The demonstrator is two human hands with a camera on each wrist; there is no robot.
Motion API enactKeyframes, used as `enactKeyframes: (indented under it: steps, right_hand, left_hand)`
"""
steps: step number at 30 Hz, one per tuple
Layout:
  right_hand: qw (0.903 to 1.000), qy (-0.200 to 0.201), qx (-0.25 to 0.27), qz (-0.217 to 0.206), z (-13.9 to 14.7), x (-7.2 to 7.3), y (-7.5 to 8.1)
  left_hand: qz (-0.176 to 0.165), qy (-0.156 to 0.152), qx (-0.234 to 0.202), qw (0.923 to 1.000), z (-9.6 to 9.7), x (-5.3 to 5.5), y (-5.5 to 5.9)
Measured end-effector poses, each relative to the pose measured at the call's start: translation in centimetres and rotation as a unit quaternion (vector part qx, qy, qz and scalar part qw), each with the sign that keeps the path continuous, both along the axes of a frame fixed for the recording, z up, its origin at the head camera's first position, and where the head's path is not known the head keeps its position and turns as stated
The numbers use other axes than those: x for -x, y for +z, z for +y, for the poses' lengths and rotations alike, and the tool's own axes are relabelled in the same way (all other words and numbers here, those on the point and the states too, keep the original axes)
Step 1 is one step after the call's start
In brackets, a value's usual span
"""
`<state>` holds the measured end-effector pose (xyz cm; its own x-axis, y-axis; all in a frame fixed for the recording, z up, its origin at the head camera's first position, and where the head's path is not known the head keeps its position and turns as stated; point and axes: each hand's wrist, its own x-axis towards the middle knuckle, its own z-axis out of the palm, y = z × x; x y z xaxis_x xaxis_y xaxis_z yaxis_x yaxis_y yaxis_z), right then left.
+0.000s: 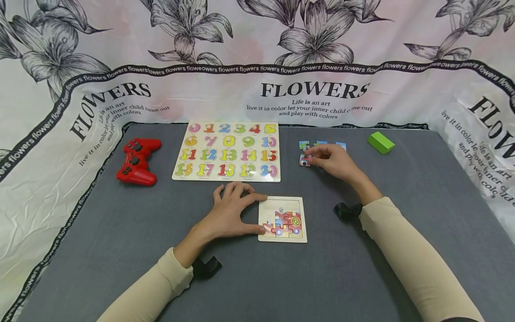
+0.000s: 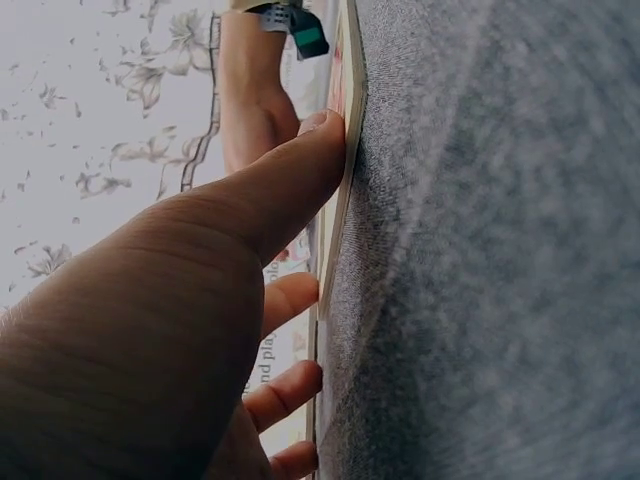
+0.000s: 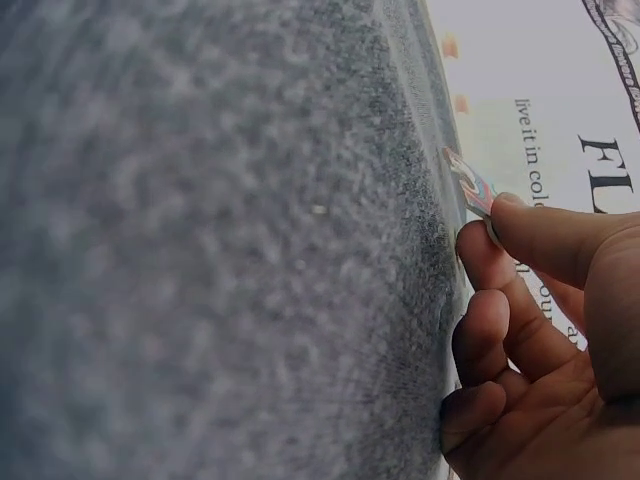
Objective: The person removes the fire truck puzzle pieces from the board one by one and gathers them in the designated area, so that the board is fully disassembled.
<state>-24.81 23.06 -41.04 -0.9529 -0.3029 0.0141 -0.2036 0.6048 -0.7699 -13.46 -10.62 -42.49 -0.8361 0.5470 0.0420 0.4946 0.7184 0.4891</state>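
So the biggest thing we've got is the flower-print cloth (image 1: 314, 91) hanging behind everything, then our grey tabletop (image 1: 120, 232). Toward the back, left of the middle, the number board (image 1: 229, 148) lies flat, covered in rows of colourful numerals.

Next up is our left hand (image 1: 231, 210): fingers spread wide, not wrapped round anything, thumb on the left edge of the puzzle tray (image 1: 277, 204), index finger at its far left corner. The tray lies flat in the middle, part-filled with joined pieces (image 1: 289, 222) making a mostly red picture; the far part is bare wood.

The red game controller (image 1: 139, 162) sits left of the number board. Our right hand (image 1: 331, 162) is nearly closed, pinching a puzzle piece (image 3: 470, 187) between thumb and index finger. Farther right there's a green block (image 1: 381, 142). Smallest are the loose pieces (image 1: 341, 146), just beyond our right hand.
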Motion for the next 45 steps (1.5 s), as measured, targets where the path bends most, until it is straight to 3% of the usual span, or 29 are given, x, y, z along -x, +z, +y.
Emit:
enactKeyframes:
  steps: [18,23,32,45]
  right_hand:
    - [0.9996,0.002,-0.029,-0.008,0.20,0.38,-0.16]
    - [0.9998,0.001,-0.016,0.007,0.38,0.11,-0.32]
    - [0.9971,-0.003,-0.050,0.058,0.51,-0.25,-0.72]
    - [0.9948,-0.026,-0.084,0.052,-0.20,0.04,-0.57]
  left_hand:
    - [0.001,-0.004,0.002,1.0000,0.05,-0.26,0.05]
    - [0.001,-0.006,0.001,1.0000,0.05,-0.29,0.06]
    - [0.002,-0.006,0.003,1.0000,0.07,-0.27,0.10]
    - [0.003,-0.003,0.007,1.0000,0.04,-0.21,0.21]
